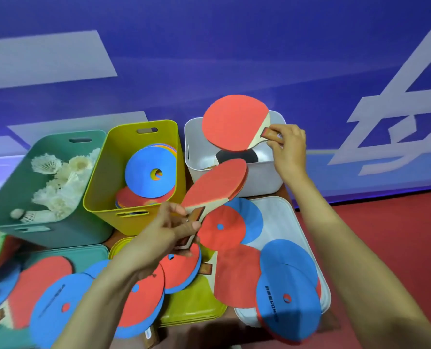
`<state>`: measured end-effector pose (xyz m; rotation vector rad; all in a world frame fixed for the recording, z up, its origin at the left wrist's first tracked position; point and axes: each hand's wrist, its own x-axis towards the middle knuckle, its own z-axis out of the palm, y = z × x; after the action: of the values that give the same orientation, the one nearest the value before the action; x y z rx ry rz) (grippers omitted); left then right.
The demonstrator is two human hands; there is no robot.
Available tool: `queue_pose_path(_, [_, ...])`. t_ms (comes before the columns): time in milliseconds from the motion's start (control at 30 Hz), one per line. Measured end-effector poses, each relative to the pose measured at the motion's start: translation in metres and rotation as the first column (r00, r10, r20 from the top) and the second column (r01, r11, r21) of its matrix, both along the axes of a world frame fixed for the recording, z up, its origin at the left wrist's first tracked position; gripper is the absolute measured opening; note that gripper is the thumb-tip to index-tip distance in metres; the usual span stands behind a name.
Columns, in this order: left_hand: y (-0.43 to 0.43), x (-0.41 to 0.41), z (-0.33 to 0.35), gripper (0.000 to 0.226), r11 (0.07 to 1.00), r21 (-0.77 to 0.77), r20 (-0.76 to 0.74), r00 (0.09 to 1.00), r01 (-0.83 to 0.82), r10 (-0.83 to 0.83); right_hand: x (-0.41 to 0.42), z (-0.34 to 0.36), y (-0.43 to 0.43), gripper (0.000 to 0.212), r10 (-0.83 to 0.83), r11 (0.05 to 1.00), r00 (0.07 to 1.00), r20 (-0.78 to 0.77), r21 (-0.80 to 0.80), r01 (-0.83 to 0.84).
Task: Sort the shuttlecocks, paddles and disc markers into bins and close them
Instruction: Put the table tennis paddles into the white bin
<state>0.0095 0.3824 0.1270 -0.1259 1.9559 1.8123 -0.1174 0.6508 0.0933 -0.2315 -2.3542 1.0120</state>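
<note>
R hand [287, 144] fingers pinch paddle [232, 122] handle over white bin [259, 180]; L hand [169, 230] fingers grip 2nd paddle [217, 182]. Risk: thin pinch may slip, or blades clash at rim.

Matt plastic bins [234, 170], matt red rubber paddle [232, 122] – pale wood handle, feathery white shuttlecocks [56, 187], smooth discs [149, 172]

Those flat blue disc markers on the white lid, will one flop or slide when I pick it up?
Probably bendy: the blue disc marker looks sheet-thin and seems to overhang the white lid. Likely light, being so thin. Lying flat on a second disc, it may slide rather than roll.
</note>
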Motion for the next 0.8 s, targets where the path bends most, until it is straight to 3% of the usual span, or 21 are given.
queue_pose_path(300, [-0.008, -0.078, 0.011, 0.031, 0.985, -0.146, -0.214, 0.975, -0.089, 0.057, -0.086, -0.048, 0.013, 0.032, 0.088, 0.995, 0.932, 0.351, 0.008, -0.097])
queue_pose_path(433, [0.005, -0.124, -0.013, 0.033, 0.979, -0.184, -0.209, 0.977, -0.089, 0.049, -0.106, -0.060, -0.006, 0.029, 0.048, 0.979, 0.873, 0.486, 0.149, -0.137])
queue_pose_path(667, [0.015, -0.165, -0.046, 0.036, 0.962, -0.260, -0.225, 0.974, -0.087, 0.028, -0.154, -0.080, -0.014, 0.022, 0.209, 0.959, 0.690, 0.693, -0.009, -0.282])
queue_pose_path(800, [0.014, -0.182, -0.051, 0.028, 0.932, -0.360, -0.237, 0.971, -0.047, -0.043, -0.177, -0.093, -0.009, 0.013, 0.206, 0.956, 0.667, 0.716, -0.003, -0.292])
